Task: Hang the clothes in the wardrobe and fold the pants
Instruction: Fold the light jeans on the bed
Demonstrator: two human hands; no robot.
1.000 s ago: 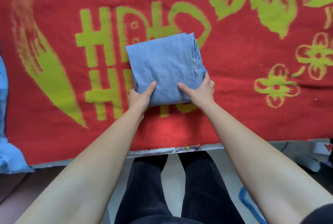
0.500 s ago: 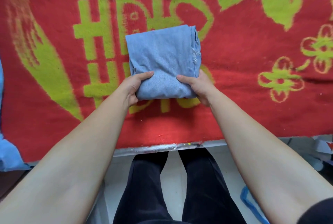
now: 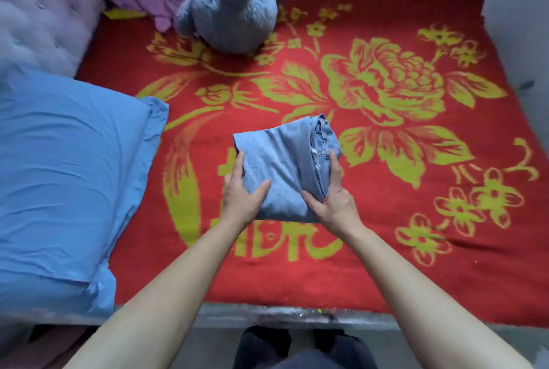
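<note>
Since a moment ago we have regripped the folded pants (image 3: 286, 166), left hand (image 3: 242, 194) and right hand (image 3: 335, 202) now clamped on opposite sides, over the middle of the bed (image 3: 386, 264), nearer its front edge. We judge that loosening either grip could let the bulky layers spring open.

Light-blue jeans (image 3: 285, 166); red blanket (image 3: 386, 264), yellow-green flowers; blue pillow (image 3: 65, 175).

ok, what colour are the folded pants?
The folded jeans are light blue denim; head view shows it best.

pillow (image 3: 65, 178) left; plush toy (image 3: 228, 12) behind; jeans (image 3: 285, 166) centre on blanket (image 3: 416, 249)
</note>
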